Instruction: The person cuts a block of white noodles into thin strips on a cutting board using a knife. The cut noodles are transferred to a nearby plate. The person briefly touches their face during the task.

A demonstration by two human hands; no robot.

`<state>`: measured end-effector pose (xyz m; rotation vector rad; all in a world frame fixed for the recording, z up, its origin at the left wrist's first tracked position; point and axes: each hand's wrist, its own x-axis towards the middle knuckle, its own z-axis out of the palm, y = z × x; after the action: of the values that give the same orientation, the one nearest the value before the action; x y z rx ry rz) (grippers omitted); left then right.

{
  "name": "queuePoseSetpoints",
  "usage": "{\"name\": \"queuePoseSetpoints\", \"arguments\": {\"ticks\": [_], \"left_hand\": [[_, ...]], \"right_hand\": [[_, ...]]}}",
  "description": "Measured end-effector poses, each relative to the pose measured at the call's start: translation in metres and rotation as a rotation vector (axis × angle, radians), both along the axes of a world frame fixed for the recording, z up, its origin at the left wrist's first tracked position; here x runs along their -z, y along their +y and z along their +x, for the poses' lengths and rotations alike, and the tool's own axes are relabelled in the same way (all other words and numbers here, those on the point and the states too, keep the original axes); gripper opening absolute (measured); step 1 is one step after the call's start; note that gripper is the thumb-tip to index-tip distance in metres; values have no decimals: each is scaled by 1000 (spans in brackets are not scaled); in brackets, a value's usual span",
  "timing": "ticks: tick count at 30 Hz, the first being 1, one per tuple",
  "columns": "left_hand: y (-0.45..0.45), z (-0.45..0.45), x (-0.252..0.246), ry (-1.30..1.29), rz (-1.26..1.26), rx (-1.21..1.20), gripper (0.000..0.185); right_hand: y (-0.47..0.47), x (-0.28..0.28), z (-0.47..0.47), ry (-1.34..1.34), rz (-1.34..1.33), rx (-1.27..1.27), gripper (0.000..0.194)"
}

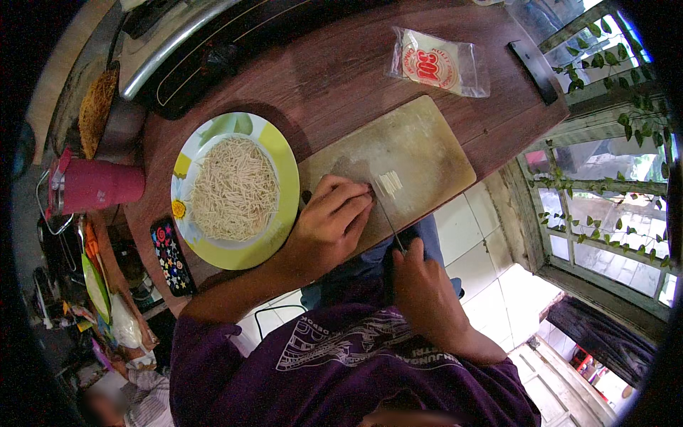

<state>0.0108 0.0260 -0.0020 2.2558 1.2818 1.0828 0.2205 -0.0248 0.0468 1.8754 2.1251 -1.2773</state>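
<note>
My right hand (pixel 427 288) is closed around the handle of a knife (pixel 388 218), whose thin blade points away from me over a worn cutting board (pixel 427 144). Just left of the blade, my left hand (pixel 341 213) presses on the board with bent fingers; whatever lies under the fingertips is hidden. A small row of thin pale dough strips (pixel 390 183) rests on the board, right of the blade. Left of the board stands a plate (pixel 285 160) with a yellow-green and floral rim, heaped with many thin pale strips (pixel 235 189).
Beyond the board lies a printed plastic packet (pixel 432 64). A dark phone (pixel 533 72) is near the table's far right edge. At left are a star-patterned phone case (pixel 171 256) and a pink tumbler (pixel 98 184). A black cooktop (pixel 213 58) sits behind the plate. Another person (pixel 152 395) is at lower left.
</note>
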Motion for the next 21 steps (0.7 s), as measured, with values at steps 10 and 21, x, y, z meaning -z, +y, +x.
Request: {"name": "queuePoseSetpoints", "arguments": {"ticks": [10,21], "left_hand": [[-1,-1,-2,-20,7,6,23],[0,0,6,-70,26,-24,20]], "right_hand": [[-2,16,-9,-25,142,-13,26],[-12,-30,7,-141,-111,-23,33]]}}
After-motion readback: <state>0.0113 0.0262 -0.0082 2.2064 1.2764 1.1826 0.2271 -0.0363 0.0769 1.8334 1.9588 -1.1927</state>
